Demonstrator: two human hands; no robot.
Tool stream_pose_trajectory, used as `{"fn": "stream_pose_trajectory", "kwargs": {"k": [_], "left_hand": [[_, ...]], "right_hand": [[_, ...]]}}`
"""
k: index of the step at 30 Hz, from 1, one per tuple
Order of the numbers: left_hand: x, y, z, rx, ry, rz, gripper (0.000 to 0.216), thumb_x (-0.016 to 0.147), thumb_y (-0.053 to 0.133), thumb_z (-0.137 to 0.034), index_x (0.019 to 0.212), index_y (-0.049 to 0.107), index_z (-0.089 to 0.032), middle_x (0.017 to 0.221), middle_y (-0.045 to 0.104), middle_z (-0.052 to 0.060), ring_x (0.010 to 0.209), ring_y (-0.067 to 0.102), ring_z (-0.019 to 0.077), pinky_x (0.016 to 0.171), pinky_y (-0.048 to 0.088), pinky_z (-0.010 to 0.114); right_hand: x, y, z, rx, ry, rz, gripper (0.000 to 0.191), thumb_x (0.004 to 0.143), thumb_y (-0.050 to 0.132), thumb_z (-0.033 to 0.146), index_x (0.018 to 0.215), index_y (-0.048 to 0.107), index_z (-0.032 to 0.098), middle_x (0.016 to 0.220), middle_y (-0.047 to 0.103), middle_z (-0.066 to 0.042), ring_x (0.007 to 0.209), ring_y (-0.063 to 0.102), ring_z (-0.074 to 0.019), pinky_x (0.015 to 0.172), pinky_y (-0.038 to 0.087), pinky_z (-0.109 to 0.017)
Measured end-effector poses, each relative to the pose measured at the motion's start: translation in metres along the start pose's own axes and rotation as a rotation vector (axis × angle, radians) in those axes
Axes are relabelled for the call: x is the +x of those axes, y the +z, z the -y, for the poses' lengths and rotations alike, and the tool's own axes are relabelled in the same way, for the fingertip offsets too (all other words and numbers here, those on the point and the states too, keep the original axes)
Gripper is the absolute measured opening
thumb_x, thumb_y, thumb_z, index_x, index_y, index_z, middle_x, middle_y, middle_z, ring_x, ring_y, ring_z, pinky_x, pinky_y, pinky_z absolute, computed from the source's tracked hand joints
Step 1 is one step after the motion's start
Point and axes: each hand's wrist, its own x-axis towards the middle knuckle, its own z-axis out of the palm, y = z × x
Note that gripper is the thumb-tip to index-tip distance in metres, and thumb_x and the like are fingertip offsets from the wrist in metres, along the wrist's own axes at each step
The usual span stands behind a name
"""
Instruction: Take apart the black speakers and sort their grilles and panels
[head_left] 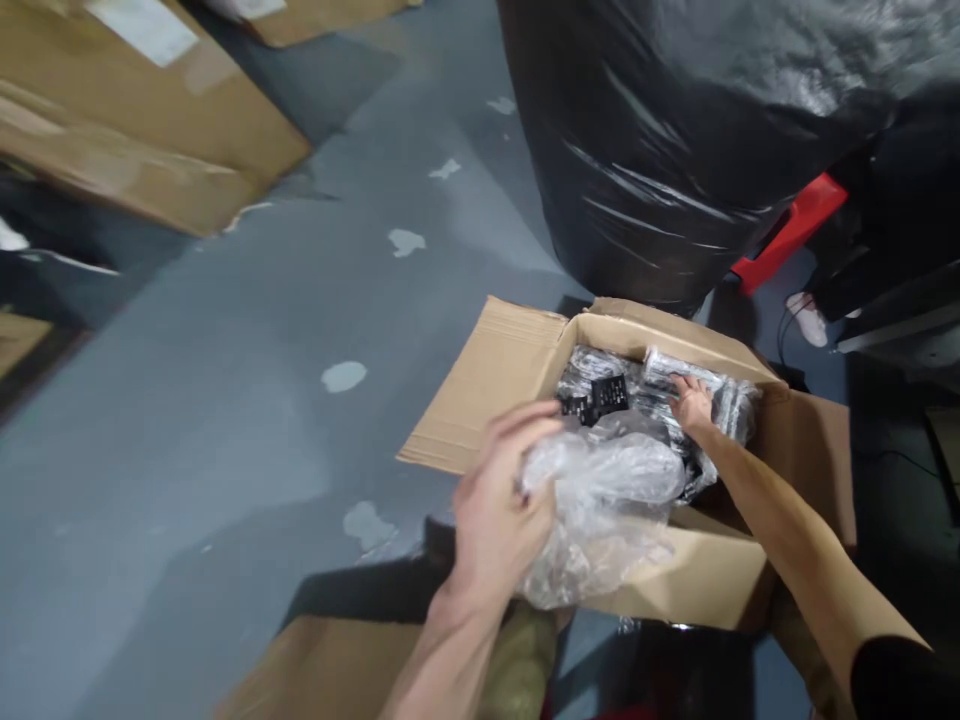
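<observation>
My left hand (506,490) is closed on a crumpled clear plastic bag (600,490), which hangs over the near side of an open cardboard box (517,350). Inside the box lie several plastic-wrapped packages (600,362) and black pieces with white print (609,394). Reaching into the box, my right hand (691,403) rests on one clear-wrapped package (664,370) near the far wall. Its fingers look spread, and whether they grip the wrap is hard to see. The bag hides part of the contents.
Beyond the box stands a large bulky thing covered in black plastic (645,150), with a red part (791,230) beside it. A shoe (807,318) shows at the right. Large cartons (142,120) stand at the upper left, and another cardboard piece (322,670) lies at the bottom.
</observation>
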Motion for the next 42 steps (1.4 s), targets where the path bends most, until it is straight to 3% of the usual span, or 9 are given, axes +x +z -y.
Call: {"fn": "stream_pose_trajectory", "kwargs": {"k": [6, 10, 14, 18, 21, 24, 34, 39, 42], "left_hand": [[0.010, 0.004, 0.007, 0.211, -0.180, 0.546, 0.023, 0.076, 0.049, -0.012, 0.071, 0.066, -0.026, 0.068, 0.070, -0.002, 0.067, 0.067, 0.0200, 0.073, 0.047, 0.031], [0.013, 0.006, -0.004, 0.316, -0.298, 0.721, 0.015, 0.079, 0.058, -0.022, 0.064, 0.054, -0.026, 0.060, 0.060, -0.001, 0.065, 0.064, 0.0240, 0.071, 0.042, 0.033], [0.001, 0.005, -0.010, 0.296, -0.360, 0.836, 0.047, 0.088, 0.063, -0.052, 0.056, 0.041, -0.025, 0.055, 0.054, 0.000, 0.060, 0.062, 0.0252, 0.066, 0.040, 0.034], [-0.007, 0.005, -0.010, 0.433, -0.401, 0.849, 0.045, 0.100, 0.050, -0.044, 0.060, 0.051, -0.024, 0.065, 0.068, 0.006, 0.082, 0.073, 0.0291, 0.080, 0.047, 0.036], [-0.008, 0.006, -0.009, 0.446, -0.371, 0.865, 0.014, 0.095, 0.056, -0.027, 0.091, 0.070, -0.025, 0.091, 0.080, 0.008, 0.106, 0.075, 0.0296, 0.094, 0.048, 0.037], [-0.009, 0.008, -0.008, 0.449, -0.355, 0.918, 0.019, 0.093, 0.063, -0.030, 0.108, 0.072, -0.024, 0.106, 0.081, 0.012, 0.116, 0.073, 0.0329, 0.100, 0.048, 0.040], [-0.009, 0.003, -0.013, 0.453, -0.353, 0.953, 0.042, 0.087, 0.075, -0.049, 0.115, 0.068, -0.019, 0.111, 0.080, 0.017, 0.112, 0.075, 0.0384, 0.094, 0.051, 0.042], [-0.007, 0.005, -0.018, 0.474, -0.333, 0.909, 0.030, 0.095, 0.065, -0.033, 0.121, 0.067, -0.017, 0.112, 0.079, 0.018, 0.116, 0.074, 0.0367, 0.098, 0.050, 0.042], [-0.009, 0.010, -0.017, 0.412, -0.327, 0.891, 0.055, 0.096, 0.066, -0.036, 0.146, 0.054, -0.018, 0.118, 0.079, 0.017, 0.118, 0.074, 0.0362, 0.100, 0.050, 0.044]], "right_hand": [[0.018, 0.007, -0.007, -0.050, -0.082, 0.064, 0.017, 0.079, 0.065, 0.011, 0.066, 0.060, 0.021, 0.081, 0.067, -0.012, 0.080, 0.064, -0.0266, 0.083, 0.049, -0.041], [-0.011, -0.022, -0.017, 0.033, -0.212, 0.001, 0.016, 0.086, 0.061, 0.026, 0.071, 0.059, 0.023, 0.081, 0.065, -0.007, 0.080, 0.062, -0.0245, 0.084, 0.051, -0.040], [-0.040, -0.053, -0.008, 0.145, -0.347, -0.042, 0.025, 0.093, 0.054, 0.044, 0.081, 0.060, 0.024, 0.086, 0.067, -0.008, 0.089, 0.065, -0.0267, 0.090, 0.053, -0.044], [-0.075, -0.090, 0.021, 0.275, -0.443, 0.008, 0.027, 0.098, 0.054, 0.050, 0.093, 0.062, 0.024, 0.091, 0.071, -0.007, 0.085, 0.067, -0.0246, 0.081, 0.055, -0.038], [-0.105, -0.121, 0.044, 0.344, -0.400, 0.011, 0.029, 0.100, 0.058, 0.051, 0.091, 0.060, 0.024, 0.078, 0.066, -0.002, 0.067, 0.060, -0.0198, 0.065, 0.048, -0.032], [-0.132, -0.147, 0.064, 0.396, -0.382, -0.061, 0.033, 0.099, 0.064, 0.056, 0.091, 0.060, 0.024, 0.075, 0.064, 0.000, 0.062, 0.054, -0.0171, 0.060, 0.044, -0.030], [-0.197, -0.216, 0.123, 0.850, -0.449, -0.280, 0.027, 0.093, 0.079, 0.043, 0.093, 0.059, 0.024, 0.083, 0.066, 0.000, 0.074, 0.065, -0.0178, 0.069, 0.053, -0.031], [-0.205, -0.230, 0.140, 0.784, -0.477, -0.279, 0.025, 0.093, 0.080, 0.039, 0.091, 0.061, 0.023, 0.077, 0.064, 0.001, 0.065, 0.061, -0.0159, 0.062, 0.052, -0.030], [-0.218, -0.234, 0.153, 0.986, -0.480, -0.163, 0.020, 0.095, 0.077, 0.034, 0.092, 0.059, 0.025, 0.075, 0.054, 0.003, 0.062, 0.054, -0.0148, 0.060, 0.050, -0.031]]}}
